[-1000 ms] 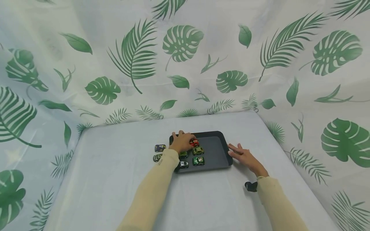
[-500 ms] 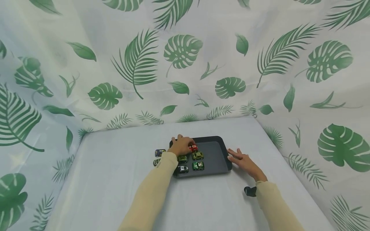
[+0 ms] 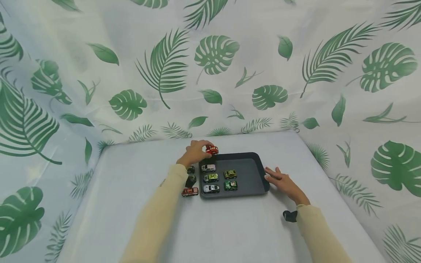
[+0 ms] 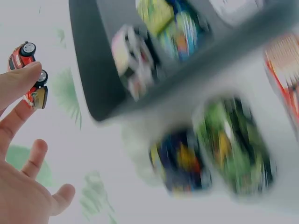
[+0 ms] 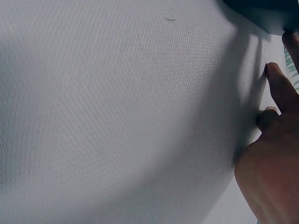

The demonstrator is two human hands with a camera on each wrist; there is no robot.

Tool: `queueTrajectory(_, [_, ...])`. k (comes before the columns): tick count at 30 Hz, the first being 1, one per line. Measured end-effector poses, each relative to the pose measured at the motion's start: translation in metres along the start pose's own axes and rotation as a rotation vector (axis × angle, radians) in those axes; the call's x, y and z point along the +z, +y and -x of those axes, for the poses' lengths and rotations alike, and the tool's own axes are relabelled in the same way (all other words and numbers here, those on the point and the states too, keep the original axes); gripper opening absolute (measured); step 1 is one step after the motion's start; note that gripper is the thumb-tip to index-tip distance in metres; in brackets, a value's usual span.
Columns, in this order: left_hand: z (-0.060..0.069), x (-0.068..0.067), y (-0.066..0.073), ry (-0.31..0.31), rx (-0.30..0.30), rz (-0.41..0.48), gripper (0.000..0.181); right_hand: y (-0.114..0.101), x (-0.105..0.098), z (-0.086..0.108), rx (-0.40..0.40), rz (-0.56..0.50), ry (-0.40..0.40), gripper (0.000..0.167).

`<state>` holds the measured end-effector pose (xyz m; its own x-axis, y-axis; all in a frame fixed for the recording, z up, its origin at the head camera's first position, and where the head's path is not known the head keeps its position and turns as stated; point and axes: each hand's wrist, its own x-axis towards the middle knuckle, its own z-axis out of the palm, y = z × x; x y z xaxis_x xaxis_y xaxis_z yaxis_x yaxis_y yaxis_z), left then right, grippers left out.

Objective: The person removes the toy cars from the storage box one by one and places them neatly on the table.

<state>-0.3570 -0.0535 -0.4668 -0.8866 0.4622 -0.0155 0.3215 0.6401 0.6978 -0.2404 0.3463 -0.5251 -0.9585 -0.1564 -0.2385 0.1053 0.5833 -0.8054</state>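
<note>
Here we are with the left hand (image 3: pixel 193 152), and it has a red car (image 3: pixel 212 150) pinched in its fingertips, the other fingers loose and spread. That puts the car right at the hand's tips, by the far wall of the tray (image 3: pixel 250 179), which stretches away to the hand's right and nearer to us. We'd call this one light, a stiff little shell that won't squash, though its glossy paint could turn slick. Look at the wheels (image 4: pixel 29 49), right beside the gripping fingertip: we reckon they could roll under a squeeze, so the body's firm sides make the safer hold. Nearer us than the hand, just outside the tray, a blue car (image 4: pixel 180 161) and a green car (image 4: pixel 233 144) show blurred. Across the tray, the right hand (image 3: pixel 285 184) has its fingers stretched out, tips at the wall; whether they press, we can't tell.
</note>
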Motion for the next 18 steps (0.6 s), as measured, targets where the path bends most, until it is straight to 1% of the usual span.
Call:
queueTrajectory(3, [0.013, -0.019, -0.016, 0.013, -0.034, -0.006, 0.042, 0.000, -0.001, -0.002, 0.005, -0.008, -0.008, 0.067])
queueTrajectory(7, [0.032, -0.036, -0.041, 0.018, -0.097, -0.048, 0.042, 0.001, -0.001, -0.003, 0.009, -0.004, -0.010, 0.068])
queueTrajectory(10, [0.046, -0.045, -0.058, 0.013, -0.138, -0.081, 0.042, 0.001, -0.001, -0.004, 0.015, 0.004, -0.013, 0.069])
queueTrajectory(12, [0.054, -0.049, -0.068, 0.010, -0.159, -0.086, 0.042, 0.000, -0.001, -0.003, 0.020, 0.002, -0.013, 0.069])
queueTrajectory(15, [0.065, -0.054, -0.079, 0.004, -0.185, -0.086, 0.042, -0.002, -0.001, -0.002, 0.023, 0.008, -0.013, 0.069])
queueTrajectory(18, [0.073, -0.056, -0.089, -0.003, -0.198, -0.098, 0.042, -0.003, 0.000, -0.002, 0.014, 0.016, -0.010, 0.069])
